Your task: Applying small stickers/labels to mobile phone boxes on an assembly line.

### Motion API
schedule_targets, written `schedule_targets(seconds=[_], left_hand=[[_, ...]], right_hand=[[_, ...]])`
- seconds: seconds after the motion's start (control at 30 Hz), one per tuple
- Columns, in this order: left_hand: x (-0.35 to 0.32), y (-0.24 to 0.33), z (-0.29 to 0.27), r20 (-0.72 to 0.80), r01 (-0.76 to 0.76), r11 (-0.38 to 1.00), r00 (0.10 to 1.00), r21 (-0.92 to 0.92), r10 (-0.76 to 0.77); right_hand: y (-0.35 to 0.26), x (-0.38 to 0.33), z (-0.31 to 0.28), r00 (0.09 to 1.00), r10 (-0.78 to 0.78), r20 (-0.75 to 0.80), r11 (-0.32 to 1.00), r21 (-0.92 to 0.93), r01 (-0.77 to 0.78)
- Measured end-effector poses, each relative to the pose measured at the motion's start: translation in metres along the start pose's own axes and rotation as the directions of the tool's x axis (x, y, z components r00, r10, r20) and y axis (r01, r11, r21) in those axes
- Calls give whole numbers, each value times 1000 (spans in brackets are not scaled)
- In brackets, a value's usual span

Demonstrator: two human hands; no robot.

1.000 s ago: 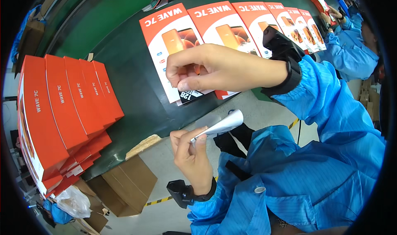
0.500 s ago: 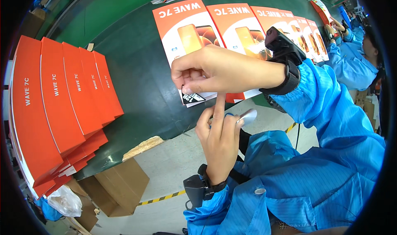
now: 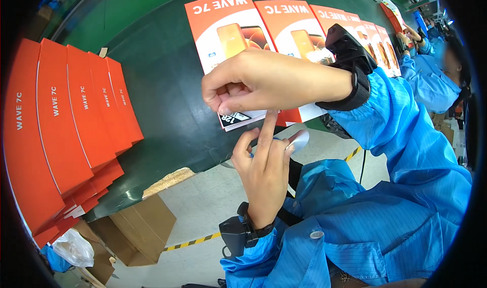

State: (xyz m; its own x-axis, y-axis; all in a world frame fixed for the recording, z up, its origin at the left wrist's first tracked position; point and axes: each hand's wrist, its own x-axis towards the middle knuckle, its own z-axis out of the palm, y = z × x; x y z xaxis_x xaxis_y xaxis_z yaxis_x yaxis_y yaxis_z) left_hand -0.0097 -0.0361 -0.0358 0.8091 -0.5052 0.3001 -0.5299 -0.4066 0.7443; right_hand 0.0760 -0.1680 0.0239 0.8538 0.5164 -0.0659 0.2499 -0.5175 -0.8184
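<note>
Broadly, a dark green table spans the scene, with large red boxes piled in steps at its left end; a knock there could perhaps send the outer ones sliding. From the middle toward the far right runs a close-set row of red-and-white boxes. Its leftmost box lies face up, its near end close to the table's near edge, so a sideways push from a wrist or sleeve might skew it or tip it over that edge. Across this box reaches the right hand, its fingers curled in toward the thumb; whether they pinch anything cannot be told. Just nearer, the left hand points its index finger at the box's near end, though whether the fingertip touches is unclear. Smallest is a curled silvery piece, apparently held between that hand's thumb and bent fingers, its free end sticking out to the right past the table edge. With one finger stretched out, that grip looks slight: loosening it could drop the piece, and squeezing harder might crease it.
</note>
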Motion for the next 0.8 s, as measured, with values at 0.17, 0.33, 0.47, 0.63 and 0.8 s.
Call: schedule_targets(seconds=[0.17, 0.33, 0.47, 0.63, 0.8], left_hand=[[-1, -1, -1, -5, 18, 1000, 1000, -25, -18], [-2, 0, -1, 27, 55, 998, 998, -4, -55], [-2, 4, -3, 31, 64, 998, 997, 0, -64], [-5, -1, 0, 25, 28, 995, 999, -99, -26], [-25, 7, -11, -18, 266, 880, 955, -393, -296]], right_hand=[[7, 0, 6, 998, -59, -36, 997, -52, 57], [-5, -12, 16, 990, -124, -71, 859, -507, 72], [7, -10, 18, 936, -249, -248, 783, -621, 44], [22, 0, 17, 882, -240, -405, 883, -469, 25], [-5, -40, 9, 951, -61, -304, 988, -156, 13]])
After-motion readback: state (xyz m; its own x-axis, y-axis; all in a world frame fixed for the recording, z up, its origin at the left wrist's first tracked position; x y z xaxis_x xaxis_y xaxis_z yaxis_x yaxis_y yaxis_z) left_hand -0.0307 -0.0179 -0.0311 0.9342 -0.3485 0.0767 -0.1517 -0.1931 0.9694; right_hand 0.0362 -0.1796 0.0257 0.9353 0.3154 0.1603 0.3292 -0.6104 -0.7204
